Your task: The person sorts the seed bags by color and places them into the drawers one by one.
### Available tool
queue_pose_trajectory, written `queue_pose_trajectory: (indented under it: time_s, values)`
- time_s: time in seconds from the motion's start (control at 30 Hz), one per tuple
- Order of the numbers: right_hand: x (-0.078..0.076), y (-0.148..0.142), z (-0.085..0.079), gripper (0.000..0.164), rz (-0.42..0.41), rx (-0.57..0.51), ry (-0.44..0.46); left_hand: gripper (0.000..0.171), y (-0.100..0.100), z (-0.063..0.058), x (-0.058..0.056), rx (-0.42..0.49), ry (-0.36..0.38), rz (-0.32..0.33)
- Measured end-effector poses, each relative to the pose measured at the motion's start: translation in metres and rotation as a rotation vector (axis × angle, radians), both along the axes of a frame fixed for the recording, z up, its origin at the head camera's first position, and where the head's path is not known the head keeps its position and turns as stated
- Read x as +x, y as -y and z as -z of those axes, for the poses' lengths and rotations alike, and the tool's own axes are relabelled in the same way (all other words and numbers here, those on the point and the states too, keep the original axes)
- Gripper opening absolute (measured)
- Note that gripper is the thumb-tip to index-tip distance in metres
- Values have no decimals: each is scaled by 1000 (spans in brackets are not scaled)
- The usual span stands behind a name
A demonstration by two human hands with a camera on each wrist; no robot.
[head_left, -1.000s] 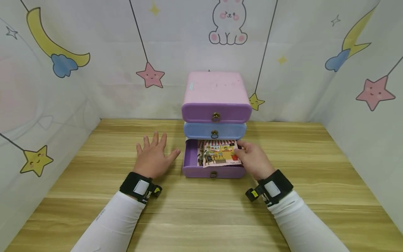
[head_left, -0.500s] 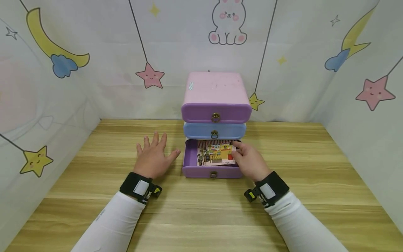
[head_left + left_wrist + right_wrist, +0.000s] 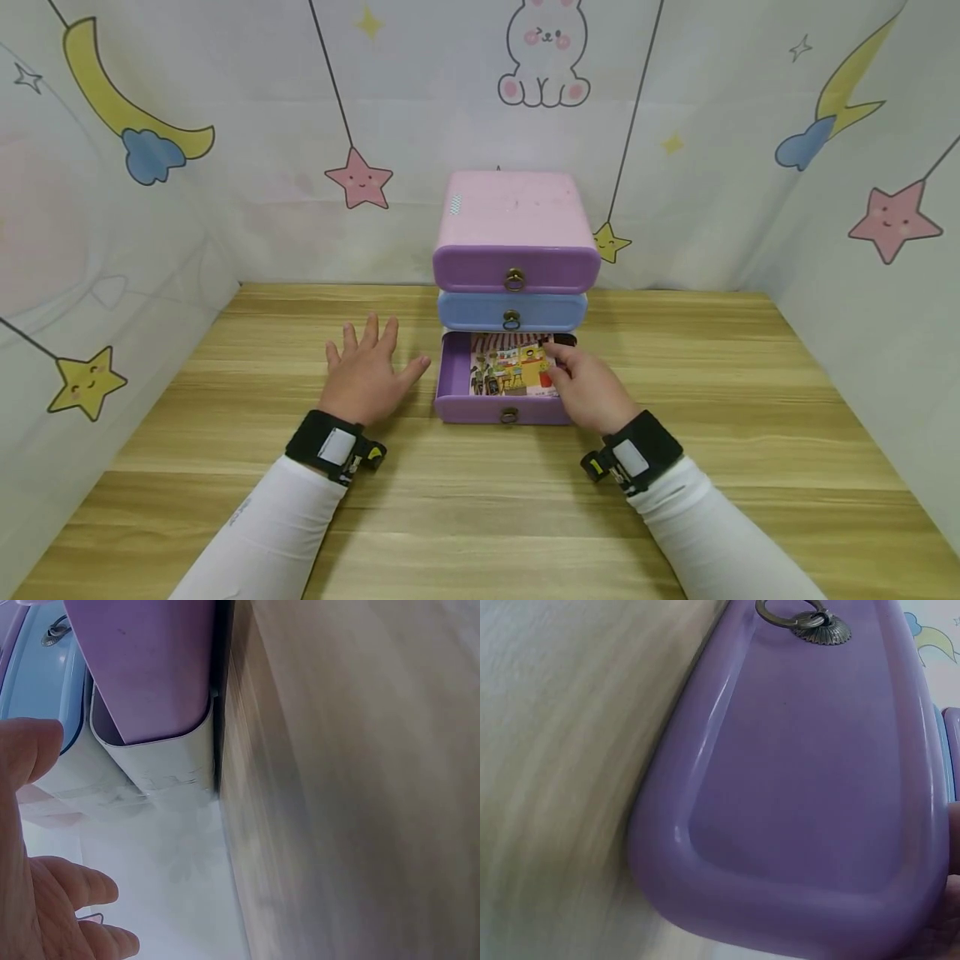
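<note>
A small drawer chest (image 3: 516,208) has a pink top and three stacked drawers. Its bottom purple drawer (image 3: 455,371) is pulled out, while the blue drawer (image 3: 480,312) above it is closed. Inside the bottom drawer lie illustrated picture cards (image 3: 510,371), overlapping, with a striped awning printed on them. My right hand (image 3: 596,392) reaches over the drawer's right side and pinches the top card's right edge, covering it. My left hand (image 3: 366,379) is spread over the table left of the chest, apart from it. The right wrist view shows the purple drawer front (image 3: 802,765) close up.
Each drawer front carries a bronze ring pull (image 3: 509,415). The chest stands near the back of a wood-grain table (image 3: 480,508). A printed cloth backdrop (image 3: 435,100) encloses the back and both sides. Both wrists wear black straps (image 3: 643,452).
My right hand has moved slightly left and brought the raised picture card down into the drawer, nearly over the card beneath. My left hand stays in place.
</note>
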State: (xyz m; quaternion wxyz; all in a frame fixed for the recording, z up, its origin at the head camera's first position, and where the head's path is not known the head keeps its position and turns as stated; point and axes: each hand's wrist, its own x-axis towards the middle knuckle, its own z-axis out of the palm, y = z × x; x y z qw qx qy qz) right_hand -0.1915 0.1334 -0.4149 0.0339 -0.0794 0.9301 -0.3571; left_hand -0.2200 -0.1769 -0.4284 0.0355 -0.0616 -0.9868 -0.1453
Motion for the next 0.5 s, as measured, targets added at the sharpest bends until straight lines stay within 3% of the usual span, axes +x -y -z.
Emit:
queue_pose_trajectory:
  time_s: [0.2,0.5]
  values:
    - [1,0,-2,44,25,-6,-3,103,1,0,0,-5,-3,1]
    - [-1,-4,-5,42,68,-22,-2,104,1,2,-1,-3,-3,-5]
